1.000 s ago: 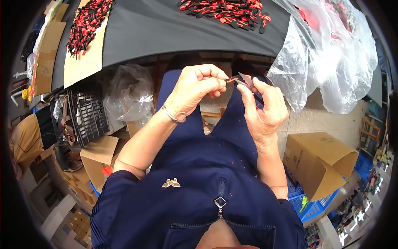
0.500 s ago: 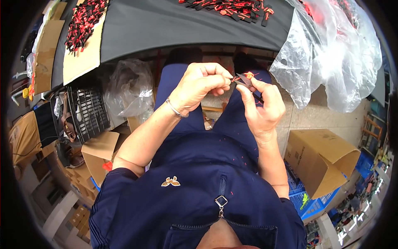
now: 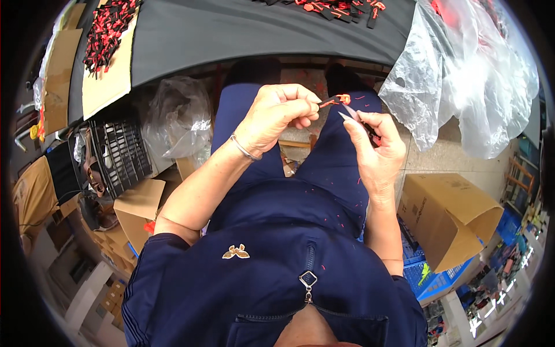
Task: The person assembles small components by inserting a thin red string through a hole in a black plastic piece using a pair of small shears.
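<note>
In the head view, the left hand (image 3: pixel 276 115) is raised over the lap with its fingers (image 3: pixel 300 107) curled shut, thumb and forefinger pinching a small red-and-black part (image 3: pixel 337 100) that sticks out just past the fingertips toward the right. The right hand (image 3: pixel 374 149) sits just beside it, palm turned inward, fingers closed around a slim blade (image 3: pixel 348 113) whose pale tip points up and left, meeting or nearly meeting the part; whether they touch cannot be told. A dark bit shows in the right palm, below the blade, too small to make out. A metal bracelet (image 3: pixel 243 148) circles the left wrist, behind the fingers. Beyond both sets of fingertips runs a grey table (image 3: pixel 243 29), with a heap of red-and-black pieces (image 3: pixel 107 29) on its far left and more pieces (image 3: pixel 335 7) along its far edge. To the right of the right fingers hangs a clear plastic bag (image 3: pixel 462 75), and below it stands an open cardboard box (image 3: pixel 448 217). Well to the left of the left fingers are a crumpled bag (image 3: pixel 176 118) and a black crate (image 3: pixel 118 153).
</note>
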{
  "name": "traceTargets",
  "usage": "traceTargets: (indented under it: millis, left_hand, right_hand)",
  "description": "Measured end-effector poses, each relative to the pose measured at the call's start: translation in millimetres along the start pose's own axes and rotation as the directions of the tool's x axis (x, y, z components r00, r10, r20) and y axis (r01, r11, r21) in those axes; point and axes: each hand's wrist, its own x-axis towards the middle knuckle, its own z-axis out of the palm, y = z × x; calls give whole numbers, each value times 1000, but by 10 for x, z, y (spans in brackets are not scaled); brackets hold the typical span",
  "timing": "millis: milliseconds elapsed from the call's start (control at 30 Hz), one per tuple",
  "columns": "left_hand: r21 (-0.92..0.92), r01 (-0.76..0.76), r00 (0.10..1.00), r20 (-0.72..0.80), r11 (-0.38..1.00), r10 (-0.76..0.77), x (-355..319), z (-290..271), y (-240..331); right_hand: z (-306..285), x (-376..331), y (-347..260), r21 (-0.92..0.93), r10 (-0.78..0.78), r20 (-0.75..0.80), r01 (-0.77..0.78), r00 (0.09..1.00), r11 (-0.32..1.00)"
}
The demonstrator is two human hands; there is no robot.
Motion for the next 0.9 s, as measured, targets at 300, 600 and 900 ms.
traceTargets:
  millis: [300,600,900]
  left_hand:
    - [81,-4,1000,21,997,2,11,44,35]
    - [100,17,999,48,995,-22,47,63,53]
    - [14,85,992,92,996,-86,134,-3,2]
  right_hand:
    - [82,40,133,-299,-257,-52,231,965,926]
    - [57,86,178,-419,-420,0,381,908,824]
    - [47,119,213,-485,-416,49,386,908,785]
